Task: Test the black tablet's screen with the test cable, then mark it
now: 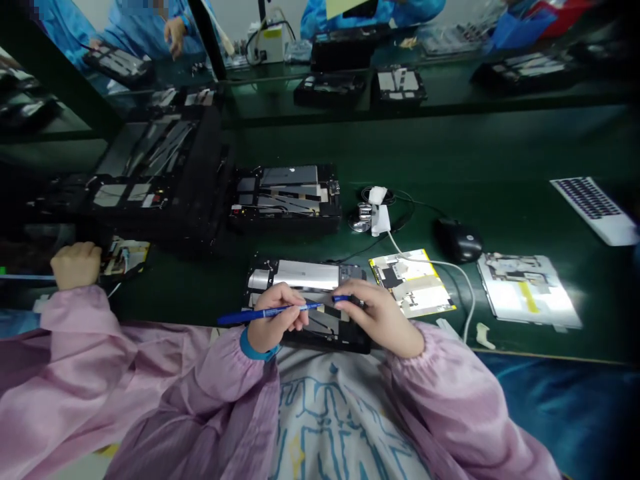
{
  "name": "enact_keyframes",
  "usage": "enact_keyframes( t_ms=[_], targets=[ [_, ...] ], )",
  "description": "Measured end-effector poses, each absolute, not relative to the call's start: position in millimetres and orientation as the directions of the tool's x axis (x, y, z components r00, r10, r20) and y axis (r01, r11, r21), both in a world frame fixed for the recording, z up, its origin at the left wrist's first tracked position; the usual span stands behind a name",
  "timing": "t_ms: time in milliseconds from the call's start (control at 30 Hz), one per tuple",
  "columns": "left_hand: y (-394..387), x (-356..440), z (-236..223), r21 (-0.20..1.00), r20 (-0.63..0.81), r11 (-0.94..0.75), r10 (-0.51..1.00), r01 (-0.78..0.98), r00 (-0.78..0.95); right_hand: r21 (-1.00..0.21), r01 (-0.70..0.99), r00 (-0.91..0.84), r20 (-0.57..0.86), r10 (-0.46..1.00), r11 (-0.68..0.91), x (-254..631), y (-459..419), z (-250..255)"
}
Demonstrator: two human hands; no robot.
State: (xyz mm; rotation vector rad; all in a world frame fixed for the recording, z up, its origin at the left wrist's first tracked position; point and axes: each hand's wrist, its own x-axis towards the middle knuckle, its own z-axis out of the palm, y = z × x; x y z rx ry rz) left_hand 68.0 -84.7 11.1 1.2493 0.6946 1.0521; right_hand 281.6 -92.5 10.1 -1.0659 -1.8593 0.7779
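My left hand (277, 317), with a blue wristband, is shut on a blue pen (265, 312) above an opened tablet (300, 275). The tablet lies face down in a black holder, showing a silver panel and exposed inner parts. My right hand (383, 319) reaches over the tablet's right side, its fingertips at the pen's far end. I cannot tell whether they grip the pen or a small dark part beneath. My hands hide the lower middle of the tablet.
Opened tablets in black holders (285, 200) stand beyond my hands. To the right lie printed sheets (413, 283), a black mouse (459, 240) and a keyboard (590, 210). A pink-sleeved co-worker's hand (75, 265) rests at the left. Blue-sleeved people work across the green bench.
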Motion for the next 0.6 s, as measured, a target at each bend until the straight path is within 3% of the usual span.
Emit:
enact_keyframes(
  t_ms=[233,400,500,533,600],
  targets=[
    [-87.0,72.4,15.4,0.991,0.103,-0.042,0.847,-0.126,0.522,-0.866,0.296,-0.326,0.305,0.895,0.403,262.2,-108.4,14.3],
    [-89.0,61.6,19.6,0.965,0.172,-0.261,0.736,0.039,0.655,-0.932,0.265,-0.457,0.103,0.884,0.245,256.9,-118.0,17.9],
    [-84.8,35.8,22.8,0.936,0.153,-0.331,0.69,0.121,0.707,-0.859,0.442,-0.35,0.101,0.931,0.259,270.1,-125.8,11.5],
    [-82.5,25.0,22.0,0.934,0.157,-0.325,0.745,0.147,0.649,-0.793,0.559,-0.243,0.122,0.962,0.242,276.4,-128.5,6.9],
    [-77.5,3.9,16.1,0.939,0.166,-0.257,0.921,0.229,0.353,-0.611,0.782,-0.025,0.166,0.986,0.122,287.5,-134.0,-5.7]
  ],
)
